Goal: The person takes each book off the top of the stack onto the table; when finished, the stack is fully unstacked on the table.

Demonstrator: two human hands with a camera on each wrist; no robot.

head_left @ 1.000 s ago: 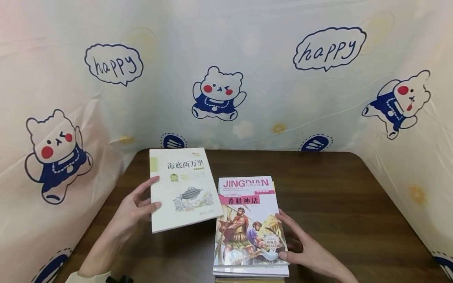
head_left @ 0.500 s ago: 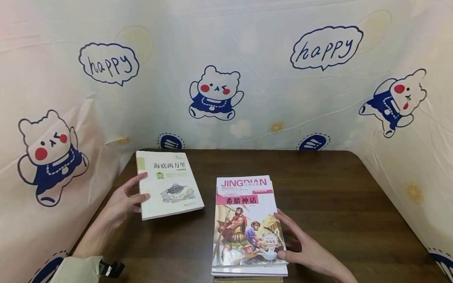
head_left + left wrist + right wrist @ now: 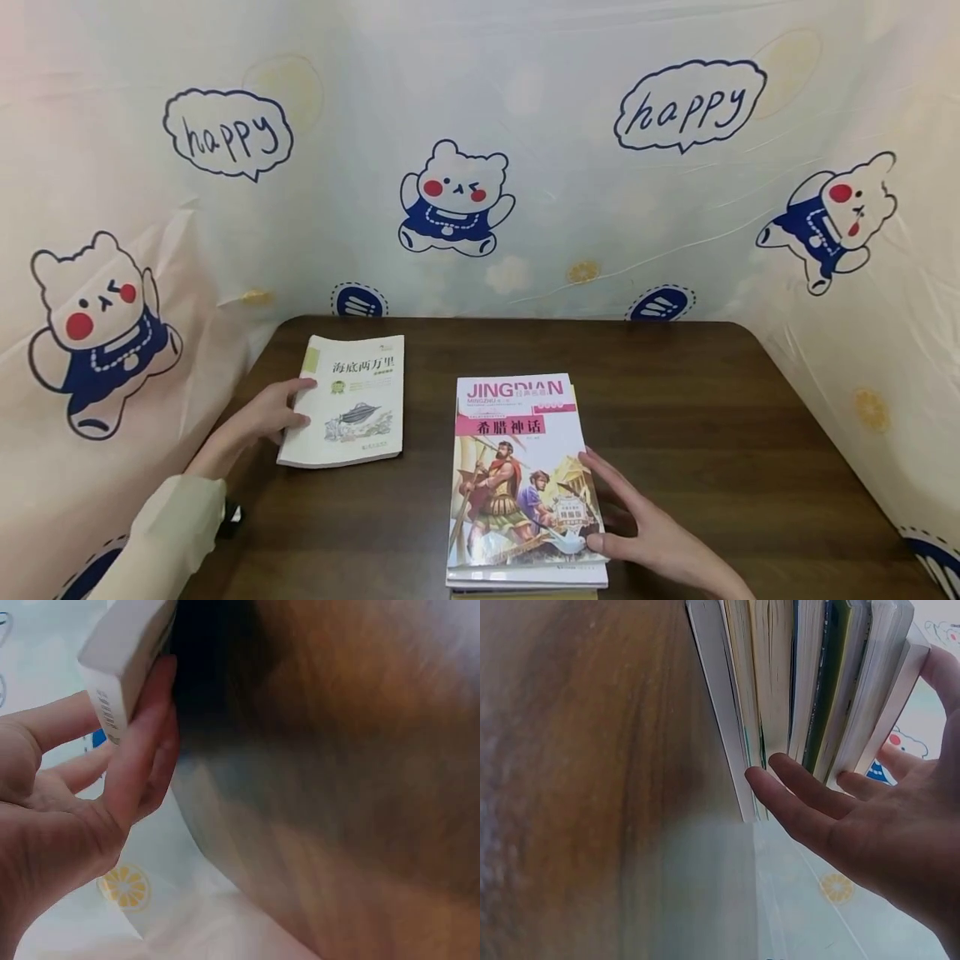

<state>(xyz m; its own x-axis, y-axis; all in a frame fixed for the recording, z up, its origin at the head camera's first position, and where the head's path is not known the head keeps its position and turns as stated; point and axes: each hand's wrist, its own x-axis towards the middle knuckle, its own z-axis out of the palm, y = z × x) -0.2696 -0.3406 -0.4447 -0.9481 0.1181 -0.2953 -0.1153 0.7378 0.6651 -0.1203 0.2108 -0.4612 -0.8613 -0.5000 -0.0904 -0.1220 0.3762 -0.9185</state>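
A white paperback book (image 3: 363, 404) with a ship drawn on its cover is over the left part of the table, its cover facing up. My left hand (image 3: 262, 412) grips it by the left edge. The left wrist view shows the end of the book's spine (image 3: 112, 712) between the thumb and the fingers that reach underneath. At the middle front stands a stack of books, topped by a pink-and-white book (image 3: 517, 492) picturing two figures in ancient dress. My right hand (image 3: 648, 529) rests against the stack's right side, its fingers spread along the book edges (image 3: 810, 697).
The dark wooden table (image 3: 720, 433) has rounded far corners. A pale curtain (image 3: 570, 208) printed with cartoon bears surrounds its back and sides. Below the top book, a white book (image 3: 536, 575) juts out slightly toward the front.
My left hand has carried the white book leftward, away from the stack, and lowered it toward the table. My right hand has stayed at the stack.
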